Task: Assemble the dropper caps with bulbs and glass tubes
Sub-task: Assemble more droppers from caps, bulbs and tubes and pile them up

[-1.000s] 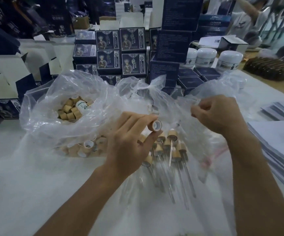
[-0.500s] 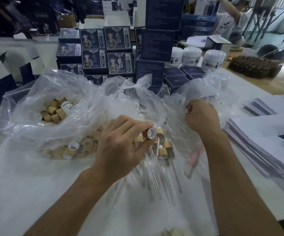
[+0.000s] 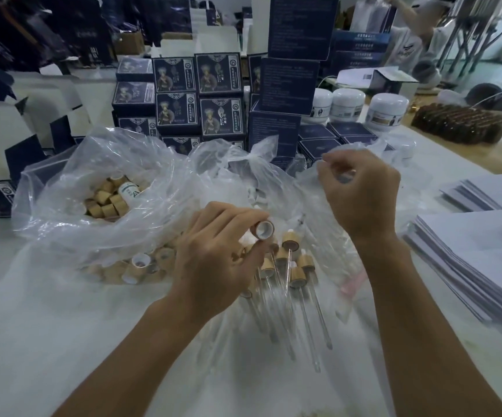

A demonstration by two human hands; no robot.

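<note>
My left hand [image 3: 213, 260] pinches a bamboo dropper cap [image 3: 264, 229] between thumb and fingertips, its white-lined opening facing me. My right hand [image 3: 361, 197] hovers to the right above a clear plastic bag [image 3: 312, 188], fingers curled round a small whitish piece [image 3: 345, 177] that looks like a bulb; it is blurred. Below the cap lies a heap of assembled droppers [image 3: 291, 269] with glass tubes [image 3: 309, 326] pointing toward me. An open bag [image 3: 63, 182] at the left holds several loose caps [image 3: 105, 203].
More caps [image 3: 141, 263] lie under plastic near the left hand. Stacked dark blue boxes [image 3: 198, 94] and white jars [image 3: 345, 105] stand behind. A tray of brown bottles [image 3: 460, 121] and paper stacks [image 3: 478, 254] fill the right. A person [image 3: 415, 34] stands far back.
My right hand has lifted a little out of the bag with its fingers curled. My left hand keeps holding the cap in the same place.
</note>
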